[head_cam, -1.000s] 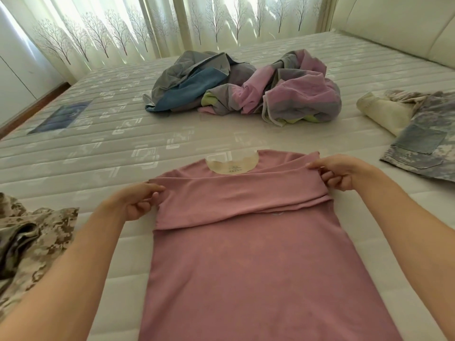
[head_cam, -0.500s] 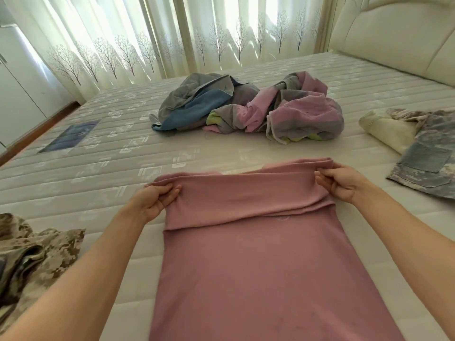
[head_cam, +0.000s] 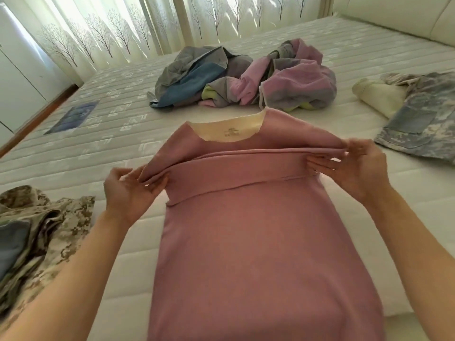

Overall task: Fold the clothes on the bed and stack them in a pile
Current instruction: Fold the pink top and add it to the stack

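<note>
Hands, left hand (head_cam: 128,190) and right hand (head_cam: 362,166), pinch pink shirt (head_cam: 266,242) fold.

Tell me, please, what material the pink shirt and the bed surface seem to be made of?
Pink shirt: probably a soft knit, perhaps cotton; matte, it drapes and folds limply where the left hand and right hand pinch it. Mattress: quilted woven fabric with a slight sheen; stitched rows and a shiny square pattern show.

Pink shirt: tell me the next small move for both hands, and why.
Probably lay the pinched fold flat and smooth it. The left hand and right hand each pinch a side of the pink shirt, holding the fold raised off the bed with its collar showing.
</note>
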